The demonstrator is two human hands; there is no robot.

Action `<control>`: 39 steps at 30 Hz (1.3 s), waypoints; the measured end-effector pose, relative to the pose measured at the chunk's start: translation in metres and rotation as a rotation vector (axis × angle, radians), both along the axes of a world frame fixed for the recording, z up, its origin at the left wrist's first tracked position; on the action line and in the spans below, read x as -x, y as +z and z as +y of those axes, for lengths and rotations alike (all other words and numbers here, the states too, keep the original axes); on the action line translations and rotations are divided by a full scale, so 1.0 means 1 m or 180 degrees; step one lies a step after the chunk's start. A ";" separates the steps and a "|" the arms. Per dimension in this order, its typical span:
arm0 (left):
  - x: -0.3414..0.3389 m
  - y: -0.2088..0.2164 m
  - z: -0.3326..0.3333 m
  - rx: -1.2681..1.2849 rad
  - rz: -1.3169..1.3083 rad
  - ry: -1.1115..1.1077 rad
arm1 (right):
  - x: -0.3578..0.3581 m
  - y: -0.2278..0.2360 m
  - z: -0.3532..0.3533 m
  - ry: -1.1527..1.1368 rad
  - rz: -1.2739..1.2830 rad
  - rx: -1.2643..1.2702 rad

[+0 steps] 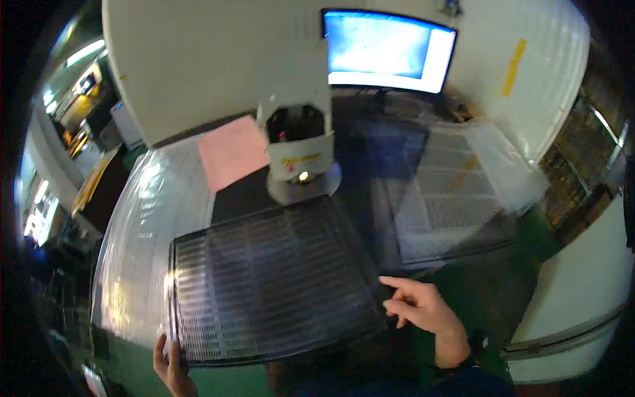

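Note:
A black slotted tray (278,284) with many narrow rows lies tilted in front of me, its front edge reaching past the tabletop. My left hand (173,370) is at its near left corner, fingers closed against the edge; part of the grip is out of sight. By the tray's right edge is my right hand (423,309), index finger stretched out and the other fingers loosely bent. Whether it touches the tray is blurred. Just behind the tray stands a white device (301,155) with a dark opening and a small lit spot above a round pale base (281,190).
A lit monitor (390,53) stands at the back. Clear plastic-wrapped material (142,245) lies left, beside a pink sheet (231,152). Another slotted tray (456,192) lies right, with clear plastic film (509,162) next to it. White panels (211,59) close off the back.

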State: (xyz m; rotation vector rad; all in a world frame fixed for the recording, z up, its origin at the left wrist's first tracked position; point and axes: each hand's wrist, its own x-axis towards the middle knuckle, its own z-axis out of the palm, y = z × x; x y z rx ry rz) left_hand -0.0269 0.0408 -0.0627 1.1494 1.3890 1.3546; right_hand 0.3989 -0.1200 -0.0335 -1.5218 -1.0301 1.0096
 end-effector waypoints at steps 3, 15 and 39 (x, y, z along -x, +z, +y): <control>-0.007 0.010 -0.004 0.0316 -0.0037 -0.0054 | 0.009 -0.006 -0.020 -0.0056 0.0558 0.0290; -0.001 0.007 -0.015 0.0119 -0.0261 -0.0239 | 0.038 -0.035 -0.022 -0.0349 0.1363 0.0012; -0.011 0.005 0.007 -0.0283 -0.0041 -0.0073 | 0.023 -0.015 0.036 -0.0663 0.0343 -0.0114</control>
